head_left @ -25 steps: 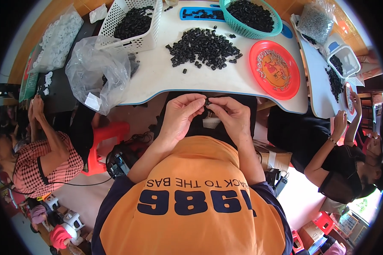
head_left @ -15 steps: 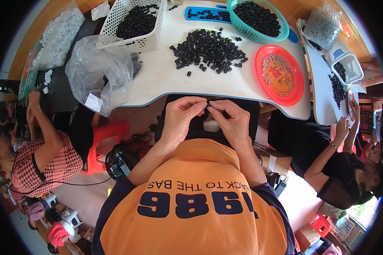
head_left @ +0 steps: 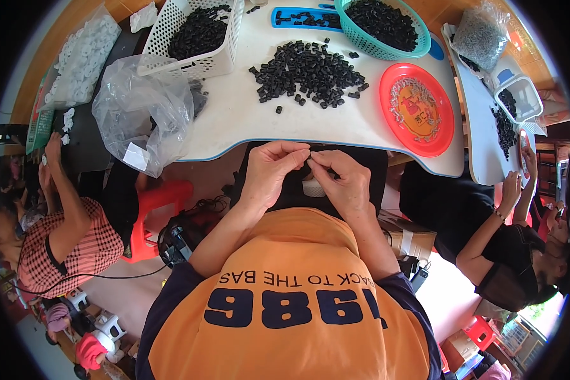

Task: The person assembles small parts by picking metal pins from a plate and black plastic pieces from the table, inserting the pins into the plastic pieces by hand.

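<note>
In front of the table's near edge, my two hands meet fingertip to fingertip. My left hand (head_left: 271,172) pinches with thumb and forefinger, and my right hand (head_left: 346,180) does the same from the other side. Between the tips shows a small black piece (head_left: 310,156), mostly covered by the fingers. Beyond them, a loose heap of short black cylindrical parts (head_left: 310,73) lies on the white table (head_left: 234,117). To the right, a red round plate (head_left: 447,117) holds many tiny silvery pieces.
A white basket (head_left: 225,60) and a teal basket (head_left: 361,39), both with black parts, stand at the back. A blue tray (head_left: 273,18) lies between them. A clear plastic bag (head_left: 139,104) drapes over the table's left edge. People sit working on both sides.
The view has shifted very slightly. My hands keep the same pinch at the same place, with only small finger movement.
</note>
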The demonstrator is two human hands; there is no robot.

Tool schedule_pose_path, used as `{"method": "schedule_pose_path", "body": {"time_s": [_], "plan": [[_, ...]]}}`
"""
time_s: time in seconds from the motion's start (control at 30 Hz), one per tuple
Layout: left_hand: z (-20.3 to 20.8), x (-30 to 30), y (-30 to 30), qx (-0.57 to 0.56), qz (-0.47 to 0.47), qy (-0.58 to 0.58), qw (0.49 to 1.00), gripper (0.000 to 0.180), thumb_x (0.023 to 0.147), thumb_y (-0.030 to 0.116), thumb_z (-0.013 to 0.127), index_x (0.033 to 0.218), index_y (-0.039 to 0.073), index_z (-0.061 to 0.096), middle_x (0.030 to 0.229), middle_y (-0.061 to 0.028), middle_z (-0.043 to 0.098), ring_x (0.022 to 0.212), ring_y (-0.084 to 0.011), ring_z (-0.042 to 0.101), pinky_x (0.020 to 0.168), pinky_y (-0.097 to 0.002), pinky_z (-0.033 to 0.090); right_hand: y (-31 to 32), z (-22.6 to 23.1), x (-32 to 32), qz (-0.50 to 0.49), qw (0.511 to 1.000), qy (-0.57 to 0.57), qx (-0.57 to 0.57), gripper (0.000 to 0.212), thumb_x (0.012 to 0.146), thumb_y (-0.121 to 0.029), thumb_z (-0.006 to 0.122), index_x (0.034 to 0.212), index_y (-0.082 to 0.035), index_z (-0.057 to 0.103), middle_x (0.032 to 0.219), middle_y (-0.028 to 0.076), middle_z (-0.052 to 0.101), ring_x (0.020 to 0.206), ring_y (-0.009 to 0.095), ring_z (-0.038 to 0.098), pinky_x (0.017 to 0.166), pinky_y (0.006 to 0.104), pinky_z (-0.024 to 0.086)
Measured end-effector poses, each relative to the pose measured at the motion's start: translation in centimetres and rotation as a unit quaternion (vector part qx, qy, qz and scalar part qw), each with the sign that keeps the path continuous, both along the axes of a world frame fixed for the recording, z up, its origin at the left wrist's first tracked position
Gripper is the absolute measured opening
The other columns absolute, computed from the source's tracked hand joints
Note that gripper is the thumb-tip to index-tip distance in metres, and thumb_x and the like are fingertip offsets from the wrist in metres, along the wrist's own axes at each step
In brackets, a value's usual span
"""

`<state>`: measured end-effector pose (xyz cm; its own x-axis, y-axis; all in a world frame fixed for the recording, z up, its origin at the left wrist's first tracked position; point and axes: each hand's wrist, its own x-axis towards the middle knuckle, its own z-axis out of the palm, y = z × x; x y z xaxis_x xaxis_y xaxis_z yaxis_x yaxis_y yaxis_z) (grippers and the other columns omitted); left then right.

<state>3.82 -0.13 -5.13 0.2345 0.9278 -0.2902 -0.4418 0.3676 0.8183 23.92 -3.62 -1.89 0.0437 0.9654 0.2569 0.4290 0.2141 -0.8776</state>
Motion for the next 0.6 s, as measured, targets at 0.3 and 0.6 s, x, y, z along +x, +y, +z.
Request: {"method": "schedule_pose_path", "body": {"time_s": [0.3, 0.6], "plan": [[1.8, 1.2, 0.0, 0.095, -0.005, 0.124, 0.988, 0.016, 0.108, -0.002, 0.085, 0.124, -0.004, 0.089, 0.116, -0.01, 0.088, 0.095, -0.0122, 0.079, 0.092, -0.0271, 0.065, -0.1, -0.3, 0.5, -0.033, 0.998, 0.035, -0.051, 0.018, 0.1, -0.003, 0.095, 0.118, 0.0, 0.09, 0.109, 0.012, 0.09, 0.089, 0.016, 0.084, 0.078, 0.0285, 0.066], [0.5, 1.0, 0.6, -0.055, -0.006, -0.081, 0.995, 0.019, 0.111, 0.004, 0.086, 0.129, -0.003, 0.087, 0.118, -0.0109, 0.087, 0.102, -0.0168, 0.081, 0.096, -0.032, 0.068, -0.1, -2.1, 0.6, -0.041, 0.99, 0.127, -0.051, 0.016, 0.102, -0.001, 0.093, 0.117, 0.0, 0.091, 0.116, 0.011, 0.092, 0.101, 0.011, 0.084, 0.084, 0.0274, 0.067]]}}
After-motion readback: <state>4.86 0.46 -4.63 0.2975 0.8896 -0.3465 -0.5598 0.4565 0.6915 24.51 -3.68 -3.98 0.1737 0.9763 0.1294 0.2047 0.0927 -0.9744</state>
